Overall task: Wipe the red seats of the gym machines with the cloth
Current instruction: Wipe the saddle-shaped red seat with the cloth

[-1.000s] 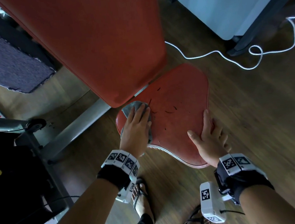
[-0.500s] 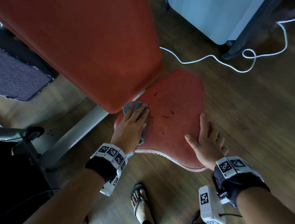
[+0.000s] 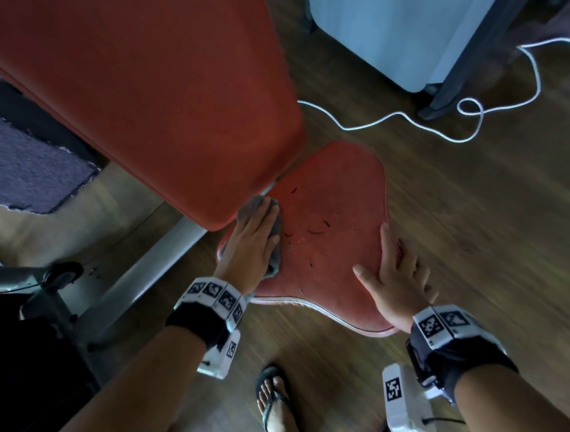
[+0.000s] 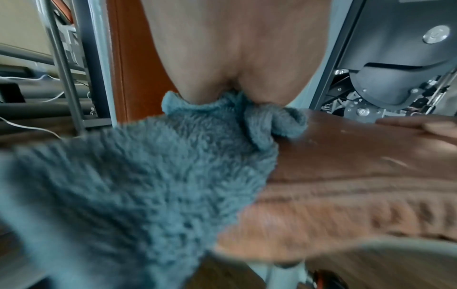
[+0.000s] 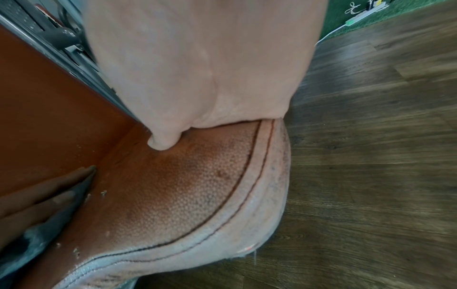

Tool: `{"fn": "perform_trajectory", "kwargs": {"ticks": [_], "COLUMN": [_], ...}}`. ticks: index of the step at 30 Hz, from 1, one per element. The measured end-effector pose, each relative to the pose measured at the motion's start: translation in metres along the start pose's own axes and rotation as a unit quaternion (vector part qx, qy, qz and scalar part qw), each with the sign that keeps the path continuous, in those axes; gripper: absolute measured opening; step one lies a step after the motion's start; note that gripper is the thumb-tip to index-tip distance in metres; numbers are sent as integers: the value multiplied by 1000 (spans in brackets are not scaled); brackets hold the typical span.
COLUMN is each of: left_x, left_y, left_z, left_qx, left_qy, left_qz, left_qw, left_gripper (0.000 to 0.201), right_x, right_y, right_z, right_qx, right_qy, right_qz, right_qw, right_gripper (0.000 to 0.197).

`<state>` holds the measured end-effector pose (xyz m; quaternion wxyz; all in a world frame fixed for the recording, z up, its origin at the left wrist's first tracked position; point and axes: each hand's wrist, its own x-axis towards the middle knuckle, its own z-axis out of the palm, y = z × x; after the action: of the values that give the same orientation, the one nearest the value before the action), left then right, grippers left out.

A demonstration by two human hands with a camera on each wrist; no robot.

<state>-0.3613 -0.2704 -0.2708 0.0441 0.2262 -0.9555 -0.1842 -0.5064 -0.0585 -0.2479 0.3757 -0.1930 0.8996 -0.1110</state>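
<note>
The red seat pad has dark scuffs and sits below the big red backrest. My left hand lies flat with straight fingers on a grey-blue fluffy cloth, pressing it onto the seat's rear left corner just under the backrest. The left wrist view shows the cloth bunched under the palm on the seat. My right hand rests on the seat's right rim, with the thumb on the leather and the index finger straight along the edge. It holds nothing.
A white cable loops over the wood floor behind the seat, near a pale grey unit. A grey metal beam runs left from under the seat. A dark mat lies far left. My sandalled foot stands below.
My left wrist has swung left while the hand keeps the cloth at the seat's rear left corner, nudged slightly under the backrest. The right hand has stayed on the rim.
</note>
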Motion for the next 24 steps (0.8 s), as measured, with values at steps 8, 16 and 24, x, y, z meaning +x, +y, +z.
{"fn": "perform_trajectory", "kwargs": {"ticks": [8, 16, 24], "left_x": [-20, -50, -43], "left_y": [18, 29, 20], "left_z": [2, 8, 32], "left_qx": [-19, 29, -43], "left_qy": [17, -10, -38], "left_qz": [54, 12, -41], "left_qw": [998, 999, 998], "left_gripper": [53, 48, 49], "right_x": [0, -1, 0], "right_y": [2, 1, 1], "right_z": [0, -2, 0], "right_qx": [-1, 4, 6], "right_qy": [1, -1, 3], "right_qz": [1, 2, 1], "right_qw": [1000, 1000, 1000], "right_gripper": [80, 78, 79]}}
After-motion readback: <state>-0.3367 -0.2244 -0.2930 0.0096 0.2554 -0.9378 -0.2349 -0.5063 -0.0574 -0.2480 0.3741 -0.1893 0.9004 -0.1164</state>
